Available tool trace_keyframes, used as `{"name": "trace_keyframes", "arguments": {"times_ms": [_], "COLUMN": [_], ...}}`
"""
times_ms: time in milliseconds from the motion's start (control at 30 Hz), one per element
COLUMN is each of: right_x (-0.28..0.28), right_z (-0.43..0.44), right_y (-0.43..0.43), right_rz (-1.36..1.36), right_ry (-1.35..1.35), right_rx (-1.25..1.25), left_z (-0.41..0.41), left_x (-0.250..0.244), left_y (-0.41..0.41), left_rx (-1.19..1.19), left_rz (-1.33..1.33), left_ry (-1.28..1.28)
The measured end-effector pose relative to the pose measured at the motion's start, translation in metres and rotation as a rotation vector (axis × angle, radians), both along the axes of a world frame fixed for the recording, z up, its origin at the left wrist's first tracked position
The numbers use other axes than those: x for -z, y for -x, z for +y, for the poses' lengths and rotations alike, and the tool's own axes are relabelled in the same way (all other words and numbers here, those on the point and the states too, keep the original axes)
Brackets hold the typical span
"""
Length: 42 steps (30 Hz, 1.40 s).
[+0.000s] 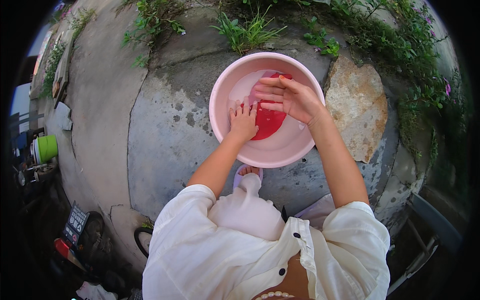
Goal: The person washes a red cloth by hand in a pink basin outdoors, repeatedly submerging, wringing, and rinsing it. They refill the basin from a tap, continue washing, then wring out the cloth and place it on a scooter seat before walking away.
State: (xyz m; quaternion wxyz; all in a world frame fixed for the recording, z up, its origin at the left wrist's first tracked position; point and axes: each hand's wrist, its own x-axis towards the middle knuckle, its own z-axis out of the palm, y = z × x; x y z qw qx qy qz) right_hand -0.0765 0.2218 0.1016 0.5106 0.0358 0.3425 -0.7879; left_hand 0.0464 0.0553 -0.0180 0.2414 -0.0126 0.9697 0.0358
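Observation:
A pink plastic basin [218, 112] with shallow water stands on the ground before me. Inside it lies a red item, apparently cloth [268, 125], spread out and wet. My left hand [243, 123] is low in the basin with its fingers apart, at the left edge of the red cloth; whether it presses on the cloth I cannot tell. Above the cloth's upper right part is my right hand [290, 97], palm turned to the left, fingers extended, nothing held. That hand hides some of the cloth.
A flat, rough stone slab [356, 108] lies right of the basin. Grass [249, 32] and flowering plants [397, 41] grow beyond it. My slippered foot [249, 171] is close to the basin's near rim. Farther left are a green bucket [47, 149] and a parked vehicle [95, 236].

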Motion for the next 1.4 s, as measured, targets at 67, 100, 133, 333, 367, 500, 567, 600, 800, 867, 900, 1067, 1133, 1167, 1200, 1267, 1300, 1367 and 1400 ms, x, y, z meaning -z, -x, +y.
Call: {"name": "trace_keyframes", "arguments": {"times_ms": [67,100,133,333,367,500,567,600,800,867,900,1067,1133,1167,1200,1267,1300,1367,1400], "right_x": [0.0,0.002,0.005,0.054,0.069,0.106,0.119,0.136,0.162,0.153,0.14,0.141,0.136,0.156,0.152,0.143,0.145,0.149,0.146], "right_z": [-0.003,-0.002,-0.001,0.008,0.011,0.003,-0.004,-0.003,0.003,0.002,-0.002,-0.016,-0.03,-0.03,-0.031,-0.03,-0.023,-0.016,-0.016], "right_y": [-0.003,-0.002,-0.002,-0.001,-0.003,-0.025,-0.032,-0.031,-0.03,-0.031,-0.032,-0.053,-0.068,-0.075,-0.077,-0.073,-0.069,-0.062,-0.061], "right_rz": [-0.014,-0.067,-0.119,-0.184,-0.158,-0.161,-0.11,-0.033,0.847,0.943,0.986,0.64,0.498,0.653,0.54,0.25,0.237,0.084,0.051], "right_ry": [0.037,0.079,0.123,-0.108,-0.215,-0.439,-0.565,-0.688,-1.234,-1.416,-1.498,-0.877,-0.833,-0.852,-0.83,-0.799,-0.809,-0.747,-0.744], "right_rx": [0.043,0.058,0.073,0.286,0.347,0.252,0.236,0.329,-0.13,0.038,0.12,-0.049,-0.077,-0.058,-0.014,0.131,0.188,0.242,0.217], "left_z": [0.0,0.0,-0.001,-0.006,-0.004,-0.005,-0.029,-0.04,-0.058,-0.059,-0.061,-0.04,-0.039,-0.034,-0.035,-0.041,-0.039,-0.042,-0.041], "left_x": [-0.001,-0.003,-0.005,-0.014,-0.023,-0.016,0.012,0.024,0.05,0.055,0.056,0.012,0.007,0.006,0.005,0.017,0.018,0.02,0.017], "left_y": [0.001,0.0,0.0,0.01,0.012,0.005,0.006,0.01,0.018,0.015,0.012,0.015,0.01,0.01,0.007,0.004,0.004,0.005,0.008], "left_rx": [-0.005,-0.009,-0.013,-0.242,-0.308,-0.287,-0.347,-0.371,-1.19,-1.319,-1.385,-1.386,-1.296,-1.28,-1.277,-1.321,-1.338,-1.305,-1.287], "left_rz": [-0.014,0.005,0.024,0.258,0.21,0.129,0.112,0.105,0.015,-0.003,-0.011,-0.279,-0.302,-0.311,-0.309,-0.161,-0.096,-0.023,0.015], "left_ry": [0.025,0.022,0.019,-0.178,-0.17,-0.127,-0.21,-0.252,-1.117,-1.431,-1.584,-1.646,-1.622,-1.608,-1.59,-1.479,-1.427,-1.308,-1.252]}}
